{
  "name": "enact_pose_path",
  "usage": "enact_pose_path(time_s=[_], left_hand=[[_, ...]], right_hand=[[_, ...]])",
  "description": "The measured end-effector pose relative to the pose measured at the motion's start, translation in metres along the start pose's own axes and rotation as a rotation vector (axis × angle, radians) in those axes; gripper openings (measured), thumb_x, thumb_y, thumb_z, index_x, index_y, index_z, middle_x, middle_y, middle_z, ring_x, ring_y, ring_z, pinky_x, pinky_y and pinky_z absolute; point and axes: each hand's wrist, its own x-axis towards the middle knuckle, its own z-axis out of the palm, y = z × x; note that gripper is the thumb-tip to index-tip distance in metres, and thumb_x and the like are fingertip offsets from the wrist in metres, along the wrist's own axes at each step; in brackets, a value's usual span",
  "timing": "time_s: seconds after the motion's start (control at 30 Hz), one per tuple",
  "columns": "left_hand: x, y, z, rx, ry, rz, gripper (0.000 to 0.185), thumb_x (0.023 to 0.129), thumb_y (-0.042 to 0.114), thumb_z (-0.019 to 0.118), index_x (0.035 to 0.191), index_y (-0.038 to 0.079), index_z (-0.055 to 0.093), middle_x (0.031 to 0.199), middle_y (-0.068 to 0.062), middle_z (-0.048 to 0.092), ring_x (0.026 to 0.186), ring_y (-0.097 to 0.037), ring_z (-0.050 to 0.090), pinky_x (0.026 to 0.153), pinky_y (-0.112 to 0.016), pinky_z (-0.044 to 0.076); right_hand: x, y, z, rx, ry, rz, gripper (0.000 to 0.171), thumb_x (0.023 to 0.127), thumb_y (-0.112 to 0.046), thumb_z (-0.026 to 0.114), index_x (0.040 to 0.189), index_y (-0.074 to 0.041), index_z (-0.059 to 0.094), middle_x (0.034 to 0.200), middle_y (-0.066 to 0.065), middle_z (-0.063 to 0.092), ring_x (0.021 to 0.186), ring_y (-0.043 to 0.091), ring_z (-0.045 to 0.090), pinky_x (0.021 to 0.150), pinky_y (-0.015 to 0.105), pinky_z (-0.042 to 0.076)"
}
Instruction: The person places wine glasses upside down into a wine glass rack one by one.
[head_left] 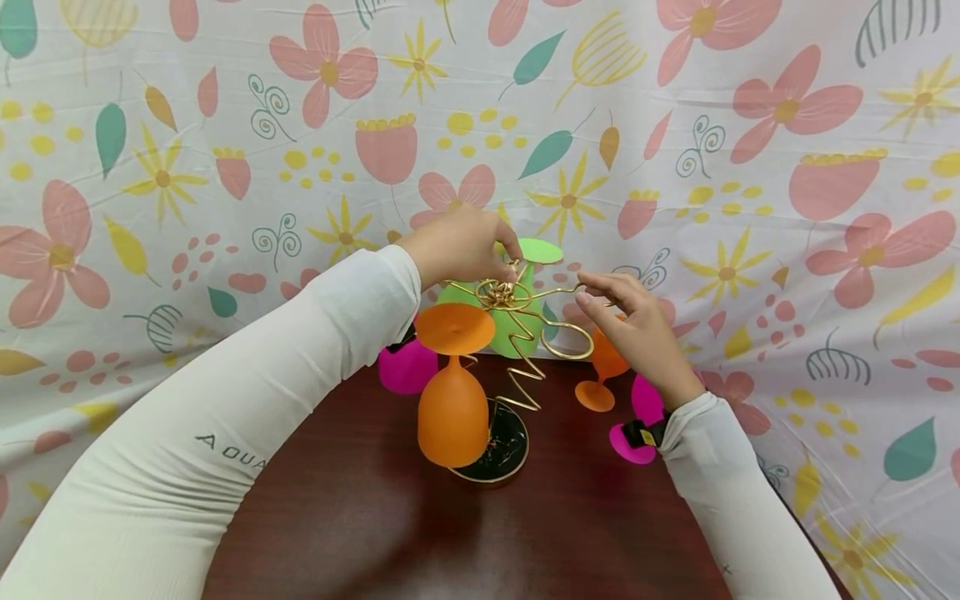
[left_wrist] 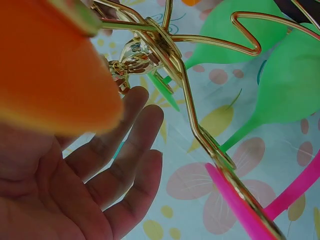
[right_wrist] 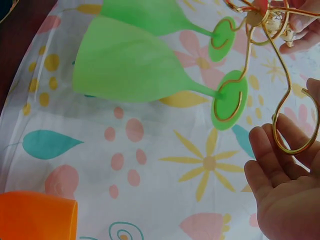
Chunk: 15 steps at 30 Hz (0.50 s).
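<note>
A gold wire wine glass rack [head_left: 525, 379] stands on a round black marbled base [head_left: 504, 450]. My left hand [head_left: 468, 242] reaches over its top and pinches the gold finial [left_wrist: 140, 57] there. At the right side my right hand [head_left: 637, 321] has its fingers extended, with fingertips and thumb touching a looped wire arm [right_wrist: 280, 142]. An orange wine glass [head_left: 452, 417] hangs upside down at the front, its foot [head_left: 455, 327] uppermost. Two green wine glasses [right_wrist: 125, 65] hang behind, their feet in the wire loops. A magenta glass [head_left: 407, 367] hangs at the left, partly hidden.
On the dark red-brown table [head_left: 337, 525], an orange glass [head_left: 595, 395] stands upright behind my right hand. A magenta glass [head_left: 630, 446] stands near my right wrist, partly covered by a black wrist strap [head_left: 643, 435]. A flower-patterned cloth [head_left: 480, 83] hangs behind the table.
</note>
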Motion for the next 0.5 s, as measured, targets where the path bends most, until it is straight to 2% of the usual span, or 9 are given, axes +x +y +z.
enact_pose_path(time_s=[0.1,0.23,0.33,0.4,0.5], left_hand=[[-0.002,0.001,0.000,0.025,0.000,-0.004,0.029,0.093,0.032,0.068,0.117,0.019,0.070,0.120,0.002,0.064,0.107,-0.022,0.054,0.096,-0.038,0.041],[-0.005,0.003,-0.005,0.057,-0.006,-0.009,0.024,0.093,0.035,0.066,0.110,0.019,0.072,0.118,0.003,0.064,0.106,-0.022,0.053,0.094,-0.039,0.043],[-0.006,0.006,-0.011,0.050,-0.014,-0.012,0.022,0.093,0.034,0.066,0.103,0.017,0.075,0.111,0.004,0.065,0.094,-0.018,0.057,0.080,-0.035,0.048],[-0.006,0.008,-0.013,0.054,-0.014,-0.003,0.019,0.093,0.031,0.066,0.095,0.015,0.077,0.099,0.006,0.066,0.085,-0.015,0.057,0.075,-0.032,0.048],[-0.005,0.012,-0.015,0.062,-0.030,-0.011,0.026,0.092,0.029,0.067,0.072,0.013,0.068,0.067,0.006,0.051,0.060,-0.011,0.041,0.058,-0.025,0.036]], right_hand=[[-0.002,-0.008,-0.001,0.001,-0.001,0.014,0.036,0.100,-0.016,0.058,0.133,-0.002,0.060,0.120,0.015,0.056,0.104,0.011,0.051,0.083,0.023,0.041],[0.001,0.014,-0.001,0.074,-0.027,0.073,0.040,0.105,-0.034,0.045,0.136,-0.012,0.059,0.125,0.007,0.056,0.113,0.014,0.051,0.094,0.029,0.040],[0.005,0.033,0.000,0.152,-0.060,0.119,0.050,0.105,-0.048,0.032,0.139,-0.019,0.056,0.133,0.002,0.054,0.126,0.018,0.048,0.108,0.039,0.033],[0.006,0.033,0.000,0.199,-0.078,0.133,0.053,0.105,-0.049,0.029,0.140,-0.018,0.054,0.137,0.002,0.052,0.130,0.019,0.046,0.111,0.045,0.029],[0.008,0.033,0.002,0.247,-0.089,0.136,0.051,0.105,-0.048,0.032,0.141,-0.019,0.054,0.140,0.001,0.052,0.131,0.018,0.046,0.112,0.045,0.028]])
